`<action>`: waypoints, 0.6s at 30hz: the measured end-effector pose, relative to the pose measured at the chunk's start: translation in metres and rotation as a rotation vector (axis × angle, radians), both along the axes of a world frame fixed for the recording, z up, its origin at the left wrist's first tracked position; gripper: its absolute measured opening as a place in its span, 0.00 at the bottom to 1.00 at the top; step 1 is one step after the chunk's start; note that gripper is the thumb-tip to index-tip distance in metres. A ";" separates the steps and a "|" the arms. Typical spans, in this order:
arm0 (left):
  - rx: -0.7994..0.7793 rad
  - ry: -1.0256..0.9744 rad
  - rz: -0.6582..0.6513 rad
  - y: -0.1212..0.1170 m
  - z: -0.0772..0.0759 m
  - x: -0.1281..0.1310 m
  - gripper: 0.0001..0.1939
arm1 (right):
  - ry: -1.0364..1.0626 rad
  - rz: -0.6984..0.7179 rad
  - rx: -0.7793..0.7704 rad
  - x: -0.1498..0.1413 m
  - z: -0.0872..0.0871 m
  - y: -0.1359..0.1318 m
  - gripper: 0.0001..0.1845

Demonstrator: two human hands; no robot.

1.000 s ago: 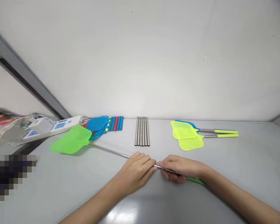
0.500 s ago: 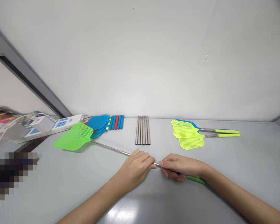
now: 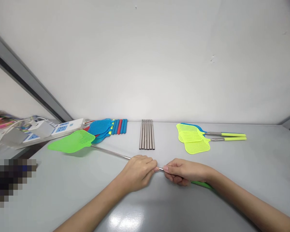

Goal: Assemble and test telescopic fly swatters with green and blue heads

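A green fly swatter (image 3: 72,142) lies across the grey table (image 3: 62,193), its mesh head at the left and its thin metal rod running right to a green handle (image 3: 201,184). My left hand (image 3: 137,172) is closed around the rod near its middle. My right hand (image 3: 183,172) is closed on the rod where it meets the handle. The two hands almost touch at the fingertips.
Several bare metal rods (image 3: 147,134) lie side by side at the back centre. A pile of blue swatter heads and coloured handles (image 3: 108,127) sits back left beside a power strip (image 3: 65,126). Assembled yellow swatters (image 3: 194,138) lie back right. A wall rises behind.
The green swatter head has tilted and shifted slightly left and down toward the table. Both hands have stayed on the rod, drawing a little closer together.
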State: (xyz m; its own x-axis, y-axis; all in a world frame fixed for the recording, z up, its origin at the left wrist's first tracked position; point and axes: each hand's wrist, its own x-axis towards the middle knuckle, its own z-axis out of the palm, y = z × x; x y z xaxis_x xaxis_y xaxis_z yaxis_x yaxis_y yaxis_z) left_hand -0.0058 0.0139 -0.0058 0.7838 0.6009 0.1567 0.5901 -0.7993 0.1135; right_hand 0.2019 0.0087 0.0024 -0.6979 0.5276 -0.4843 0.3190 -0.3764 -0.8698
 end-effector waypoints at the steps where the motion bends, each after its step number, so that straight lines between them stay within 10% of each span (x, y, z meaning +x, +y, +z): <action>1: -0.008 0.008 -0.008 0.001 0.001 -0.001 0.14 | 0.008 -0.002 0.006 0.000 0.000 0.000 0.24; 18: -0.047 0.005 -0.035 0.007 0.013 -0.005 0.13 | 0.015 0.002 0.084 0.000 0.002 0.000 0.24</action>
State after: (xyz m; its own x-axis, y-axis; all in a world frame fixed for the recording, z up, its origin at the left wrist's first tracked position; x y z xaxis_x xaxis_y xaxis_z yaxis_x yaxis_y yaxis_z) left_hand -0.0107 0.0212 0.0069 0.8051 0.5799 0.1248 0.5627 -0.8132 0.1485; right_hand 0.2020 0.0086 0.0043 -0.7059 0.5646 -0.4277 0.3063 -0.3012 -0.9031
